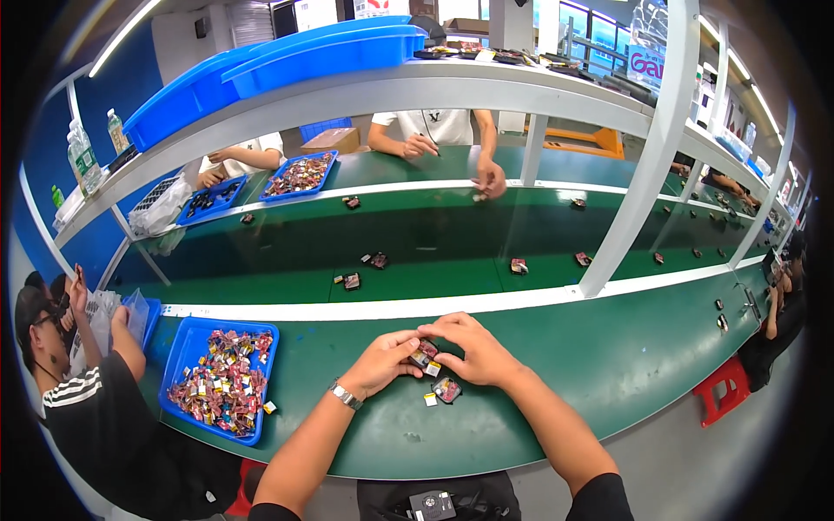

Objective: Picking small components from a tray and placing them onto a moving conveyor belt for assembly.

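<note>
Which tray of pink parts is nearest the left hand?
The blue tray on the near bench; the far blue tray lies beyond the middle strip.

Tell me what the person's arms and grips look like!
The left grip is an ungloved hand with a silver metal band, perhaps a watch, around its wrist. The right grip is ungloved too, its wrist bare. Both arms have short black sleeves.

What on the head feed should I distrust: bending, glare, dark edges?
All in the head view: the shelf bends into an arc, corners go black, a ceiling light burns white, faint reflections streak the belt; left hand and right hand look fairly sharp.
</note>
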`<state>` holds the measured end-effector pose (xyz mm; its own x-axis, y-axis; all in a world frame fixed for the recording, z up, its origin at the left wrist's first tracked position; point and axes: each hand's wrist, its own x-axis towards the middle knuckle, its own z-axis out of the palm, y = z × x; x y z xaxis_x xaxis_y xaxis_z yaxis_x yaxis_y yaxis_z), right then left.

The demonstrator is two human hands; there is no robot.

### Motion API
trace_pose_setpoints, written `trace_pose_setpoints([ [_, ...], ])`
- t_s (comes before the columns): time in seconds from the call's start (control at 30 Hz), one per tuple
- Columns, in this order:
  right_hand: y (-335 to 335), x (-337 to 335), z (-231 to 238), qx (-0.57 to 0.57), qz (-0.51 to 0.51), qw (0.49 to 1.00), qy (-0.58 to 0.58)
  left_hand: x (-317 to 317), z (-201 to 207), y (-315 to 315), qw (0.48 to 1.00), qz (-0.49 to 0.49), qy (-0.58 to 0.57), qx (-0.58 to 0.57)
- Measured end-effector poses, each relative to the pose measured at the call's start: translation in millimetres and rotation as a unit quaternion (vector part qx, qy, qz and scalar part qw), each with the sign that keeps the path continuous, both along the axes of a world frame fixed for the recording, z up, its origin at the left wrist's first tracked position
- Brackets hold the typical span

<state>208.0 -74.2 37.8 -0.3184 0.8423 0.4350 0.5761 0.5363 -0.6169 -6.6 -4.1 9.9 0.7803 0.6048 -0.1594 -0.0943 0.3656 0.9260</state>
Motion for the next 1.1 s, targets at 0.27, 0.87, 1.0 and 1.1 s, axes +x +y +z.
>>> trace_pose_setpoints([
  [0.27, 4, -23, -11, 0.119, -0.11, 0.986, -0.03, -2, -11, -10, 0.988, 0.122, -0.079, -0.044],
  [0.87, 8, -20, -22, 0.033, -0.057, 0.997, 0.027, 0, -17, -13, 0.994, 0.071, -0.082, -0.031],
  [1.0, 5, -23, -20, 0.036, -0.079, 0.995, 0.044, 0, -16, -12, 0.994, 0.038, -0.099, 0.002],
  [1.1, 4, -25, -23, 0.03, -0.084, 0.995, 0.049, -1, -16, -12, 0.996, 0.031, -0.084, 0.011],
])
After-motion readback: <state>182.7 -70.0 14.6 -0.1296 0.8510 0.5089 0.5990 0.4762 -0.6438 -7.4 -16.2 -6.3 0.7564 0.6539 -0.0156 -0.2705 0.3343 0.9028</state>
